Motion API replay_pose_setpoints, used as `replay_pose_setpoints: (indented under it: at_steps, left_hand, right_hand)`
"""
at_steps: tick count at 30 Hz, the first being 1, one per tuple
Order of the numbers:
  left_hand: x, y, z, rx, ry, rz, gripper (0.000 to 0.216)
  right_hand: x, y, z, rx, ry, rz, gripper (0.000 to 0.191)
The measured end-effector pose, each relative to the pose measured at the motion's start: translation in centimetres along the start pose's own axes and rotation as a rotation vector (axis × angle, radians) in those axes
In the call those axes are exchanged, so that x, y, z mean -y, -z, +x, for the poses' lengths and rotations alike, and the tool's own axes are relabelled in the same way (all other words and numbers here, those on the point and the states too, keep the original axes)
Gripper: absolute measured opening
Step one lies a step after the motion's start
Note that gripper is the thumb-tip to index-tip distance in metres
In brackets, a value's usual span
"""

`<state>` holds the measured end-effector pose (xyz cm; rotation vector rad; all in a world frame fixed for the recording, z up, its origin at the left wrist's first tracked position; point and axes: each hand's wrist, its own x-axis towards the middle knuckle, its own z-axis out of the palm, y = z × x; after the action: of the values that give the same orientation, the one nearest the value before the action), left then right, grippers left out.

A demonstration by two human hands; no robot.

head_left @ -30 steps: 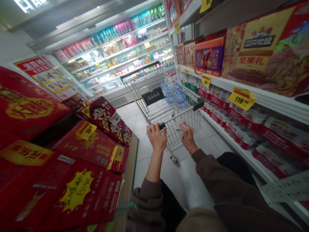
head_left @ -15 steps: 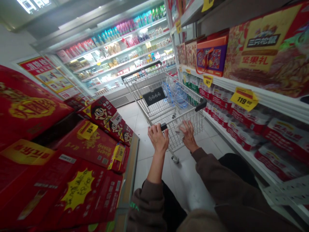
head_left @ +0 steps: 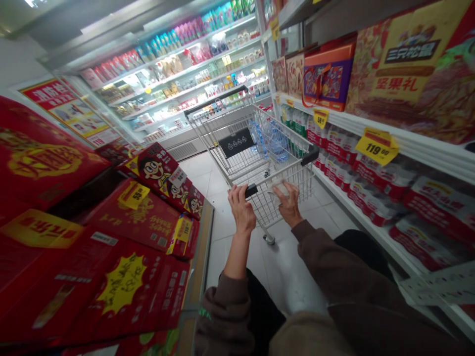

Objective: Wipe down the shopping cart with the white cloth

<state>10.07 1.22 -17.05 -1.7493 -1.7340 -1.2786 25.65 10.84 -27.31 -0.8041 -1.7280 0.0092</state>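
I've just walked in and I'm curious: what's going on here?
A person's left hand grips the near rail of a metal shopping cart, beside a black end piece. The right hand holds a pale, crumpled cloth or tissue at that rail. The cart stands in a store aisle, with red boxes on the left and bottle packs shelved on the right.

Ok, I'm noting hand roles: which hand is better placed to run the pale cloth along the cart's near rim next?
The right hand, I'd say: it holds the pale cloth at the near rim of the cart, while the left hand curls over its near corner.
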Motion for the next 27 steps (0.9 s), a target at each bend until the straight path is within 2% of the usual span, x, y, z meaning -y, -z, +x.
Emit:
replay_pose_setpoints:
  at_steps: [4,7,11,15,18,22,27]
  left_hand:
    - [0.7,2.1,0.4,0.03,0.097,-0.267,0.092]
    - [1.1,3.7,1.7,0.081,0.157,-0.354,0.104]
    - [1.8,4.8,4.0,0.231,0.119,-0.366,0.109]
    - [3.8,3.9,5.5,0.362,0.007,-0.144,0.093]
    - [5.7,2.4,5.6,0.365,-0.052,-0.055,0.083]
    - [6.7,1.1,4.8,0.334,-0.049,-0.086,0.08]
    - [5.9,0.5,3.9,0.283,0.008,-0.115,0.077]
  right_hand:
    - [-0.3,1.0,-1.9,0.083,-0.042,-0.004,0.078]
    - [1.5,1.8,-0.7,0.005,-0.047,-0.008,0.081]
    - [3.9,1.0,0.9,-0.016,0.085,0.03,0.08]
    - [3.6,0.0,-1.2,0.057,0.074,-0.011,0.072]
    - [3.2,0.2,-2.6,0.109,0.019,-0.003,0.07]
    - [3.9,0.5,-1.4,0.057,-0.028,0.013,0.076]
    - [3.7,-0.3,0.7,-0.018,0.026,-0.014,0.072]
